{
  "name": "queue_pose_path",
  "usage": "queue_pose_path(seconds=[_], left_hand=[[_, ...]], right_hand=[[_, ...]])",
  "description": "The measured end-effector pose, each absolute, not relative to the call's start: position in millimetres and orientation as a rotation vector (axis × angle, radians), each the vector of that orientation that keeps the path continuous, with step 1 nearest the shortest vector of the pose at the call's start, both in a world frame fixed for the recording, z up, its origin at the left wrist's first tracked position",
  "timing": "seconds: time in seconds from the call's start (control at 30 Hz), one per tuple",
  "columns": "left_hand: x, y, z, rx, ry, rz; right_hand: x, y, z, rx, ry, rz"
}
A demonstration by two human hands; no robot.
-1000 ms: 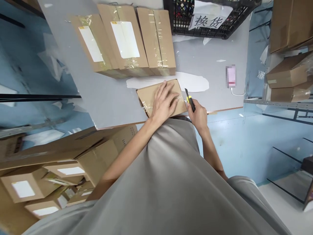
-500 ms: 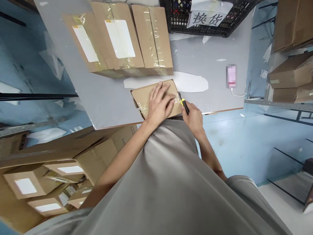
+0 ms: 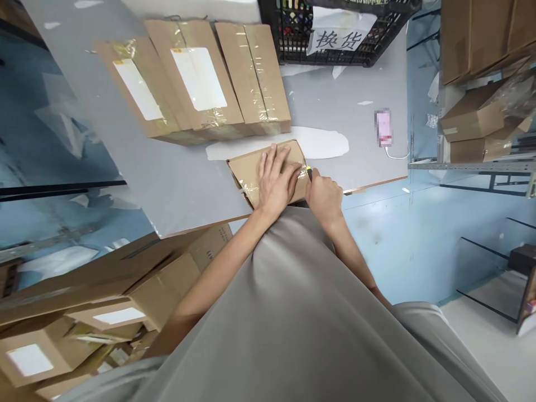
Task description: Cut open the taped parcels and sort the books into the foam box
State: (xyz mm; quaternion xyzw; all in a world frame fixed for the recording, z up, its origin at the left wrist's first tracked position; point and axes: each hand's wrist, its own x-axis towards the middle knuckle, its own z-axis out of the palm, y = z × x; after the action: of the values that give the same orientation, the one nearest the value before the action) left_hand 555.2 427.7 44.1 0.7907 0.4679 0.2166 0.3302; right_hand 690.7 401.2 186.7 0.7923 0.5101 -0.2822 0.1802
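A small cardboard box [image 3: 244, 167] with clear tape on its ends lies slightly turned at the table's near edge. My left hand [image 3: 275, 181] presses flat on its top, fingers spread, holding nothing. My right hand [image 3: 324, 195] is closed around a black and yellow utility knife [image 3: 309, 172] at the box's right end. Most of the knife is covered by my fingers, and its blade cannot be made out. The tape at that end lies close to the knife's tip.
Taped cardboard boxes [image 3: 251, 78] stand in a row on the grey table [image 3: 180, 190]. Behind them is a black plastic crate [image 3: 288, 53] with a paper sign. A pink phone [image 3: 383, 128] on a cable lies to the right. A large carton [image 3: 167, 279] holding several boxes stands lower left.
My right hand has turned and shifted up along the box's right end, so less of the knife shows. My left hand stays on the box. The whole view has shifted a little.
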Motion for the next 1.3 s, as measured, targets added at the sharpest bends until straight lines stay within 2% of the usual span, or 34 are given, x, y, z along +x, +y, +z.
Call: queue_pose_path(seconds=[0.23,1.3], left_hand=[[555.7,419.0,47.7,2.082,1.217,0.551],[561.1,419.5,40.6,1.994,1.245,0.547]], right_hand=[[691.1,391.6,201.6,2.216,1.320,-0.848],[695.8,374.2,191.0,2.239,1.197,-0.920]])
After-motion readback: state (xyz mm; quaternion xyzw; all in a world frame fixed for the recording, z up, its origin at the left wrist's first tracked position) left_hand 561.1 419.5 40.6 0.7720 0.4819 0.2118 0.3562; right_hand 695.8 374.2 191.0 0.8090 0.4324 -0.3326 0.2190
